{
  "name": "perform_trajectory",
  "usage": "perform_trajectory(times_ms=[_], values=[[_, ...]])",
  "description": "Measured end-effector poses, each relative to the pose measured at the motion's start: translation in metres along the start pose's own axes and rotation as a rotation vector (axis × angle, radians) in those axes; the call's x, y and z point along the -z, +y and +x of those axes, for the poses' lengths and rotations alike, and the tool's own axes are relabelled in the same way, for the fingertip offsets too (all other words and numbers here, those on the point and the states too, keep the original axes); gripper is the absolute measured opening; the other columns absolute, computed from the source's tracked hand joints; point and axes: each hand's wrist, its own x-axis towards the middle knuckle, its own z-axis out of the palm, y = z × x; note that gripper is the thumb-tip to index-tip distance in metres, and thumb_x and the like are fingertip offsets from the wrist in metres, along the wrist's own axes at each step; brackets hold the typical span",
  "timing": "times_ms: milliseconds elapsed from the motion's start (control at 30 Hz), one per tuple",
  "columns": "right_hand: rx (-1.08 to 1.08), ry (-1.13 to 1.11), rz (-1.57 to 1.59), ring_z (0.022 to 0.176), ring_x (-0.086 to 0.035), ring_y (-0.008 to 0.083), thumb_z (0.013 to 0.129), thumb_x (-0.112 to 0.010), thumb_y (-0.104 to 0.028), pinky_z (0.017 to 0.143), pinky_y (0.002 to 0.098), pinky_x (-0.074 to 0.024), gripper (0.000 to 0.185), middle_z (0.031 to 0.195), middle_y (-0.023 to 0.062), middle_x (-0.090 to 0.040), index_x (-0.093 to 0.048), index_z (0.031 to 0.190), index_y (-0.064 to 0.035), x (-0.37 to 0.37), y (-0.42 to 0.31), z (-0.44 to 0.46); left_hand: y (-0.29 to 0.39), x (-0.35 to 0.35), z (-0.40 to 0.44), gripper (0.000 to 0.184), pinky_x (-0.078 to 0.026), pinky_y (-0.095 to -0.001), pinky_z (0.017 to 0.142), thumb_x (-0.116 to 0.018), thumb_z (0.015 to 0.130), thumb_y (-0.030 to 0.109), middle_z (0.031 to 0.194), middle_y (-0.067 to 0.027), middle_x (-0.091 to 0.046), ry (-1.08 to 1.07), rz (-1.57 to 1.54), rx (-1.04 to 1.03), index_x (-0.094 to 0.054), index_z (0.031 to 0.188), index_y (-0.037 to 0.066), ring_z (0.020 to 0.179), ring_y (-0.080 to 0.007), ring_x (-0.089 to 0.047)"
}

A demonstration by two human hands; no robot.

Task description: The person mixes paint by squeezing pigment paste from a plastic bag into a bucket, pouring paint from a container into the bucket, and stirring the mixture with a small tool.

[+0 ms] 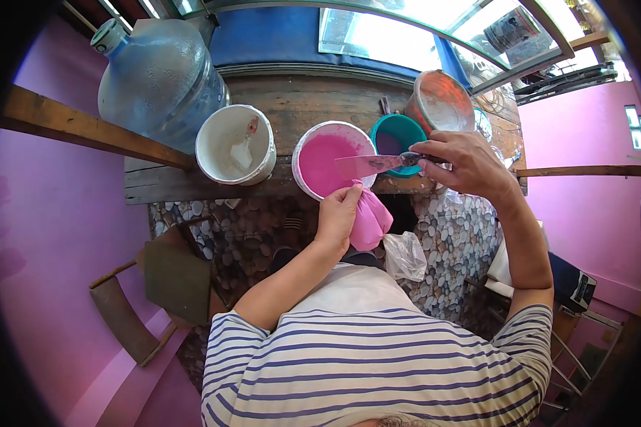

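Observation:
My left hand (337, 215) pinches the top of a plastic bag (372, 222) bulging with pink paste, just in front of a white bucket (298, 176). Pink paste (319, 161) coats the inside of that bucket. In my right hand (468, 162) is the dark handle of a spatula (367, 166). Its wide flat blade, smeared with pink, points left over the bucket's right side, above the bag's top. Below the spatula's handle stands a teal bucket (382, 127) with dark contents.
On the wooden table (285, 92) stand a large water jug (160, 78), a whitish bucket (260, 160) holding a scraper (242, 151), and an orange-stained tub (443, 89). A clear plastic bag (406, 257) hangs near my lap. A chair (178, 277) is at left.

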Motion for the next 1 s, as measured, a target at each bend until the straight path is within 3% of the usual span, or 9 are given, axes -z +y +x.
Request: perform_trajectory(times_ms=[300, 433, 633, 933, 1000], values=[[0.033, -0.033, -0.156, 0.077, -0.067, 0.0297, 0.087, -0.067, -0.026, 0.068, 0.0424, -0.0518, 0.023, 0.084, 0.0085, -0.066, -0.074, 0.103, -0.0101, -0.009, 0.007, 0.022, 0.002, 0.005, 0.001, 0.026, -0.050, -0.0260, 0.073, -0.064, 0.100, 0.025, 0.087, -0.0025, -0.069, 0.002, -0.012, -0.041, -0.071, 0.097, 0.001, 0.078, -0.0086, -0.062], [0.035, 0.024, -0.074, 0.077, -0.067, 0.0298, 0.087, -0.067, -0.027, 0.068, 0.0425, -0.0516, 0.023, 0.084, 0.0087, -0.066, -0.074, 0.102, -0.0101, -0.002, 0.003, 0.023, 0.003, 0.004, 0.001, 0.025, -0.049, -0.0256, 0.072, -0.064, 0.100, 0.025, 0.086, -0.0020, -0.068, 0.023, 0.010, -0.054, -0.071, 0.096, 0.001, 0.077, -0.0085, -0.062], [0.051, -0.076, -0.065, 0.077, -0.067, 0.0290, 0.087, -0.067, -0.028, 0.067, 0.0421, -0.0515, 0.023, 0.084, 0.0085, -0.066, -0.074, 0.101, -0.0105, 0.003, -0.010, 0.024, 0.000, 0.002, 0.001, 0.025, -0.050, -0.0256, 0.072, -0.064, 0.101, 0.025, 0.086, -0.0019, -0.068, 0.030, 0.003, -0.071, -0.071, 0.096, 0.001, 0.076, -0.0087, -0.062], [0.040, 0.047, -0.076, 0.076, -0.067, 0.0283, 0.087, -0.067, -0.028, 0.066, 0.0414, -0.0517, 0.022, 0.084, 0.0081, -0.066, -0.074, 0.101, -0.0120, -0.001, -0.003, 0.021, -0.002, 0.001, 0.002, 0.026, -0.049, -0.0257, 0.071, -0.064, 0.101, 0.026, 0.085, -0.0019, -0.068, 0.039, 0.012, -0.068, -0.071, 0.095, 0.001, 0.076, -0.0084, -0.061], [0.051, -0.061, -0.063, 0.077, -0.067, 0.0286, 0.087, -0.067, -0.028, 0.067, 0.0410, -0.0519, 0.023, 0.084, 0.0085, -0.067, -0.074, 0.102, -0.0117, 0.003, -0.006, 0.021, -0.004, 0.001, 0.002, 0.026, -0.049, -0.0258, 0.070, -0.064, 0.101, 0.026, 0.085, -0.0018, -0.068, 0.045, 0.007, -0.076, -0.071, 0.095, 0.001, 0.075, -0.0083, -0.061]])
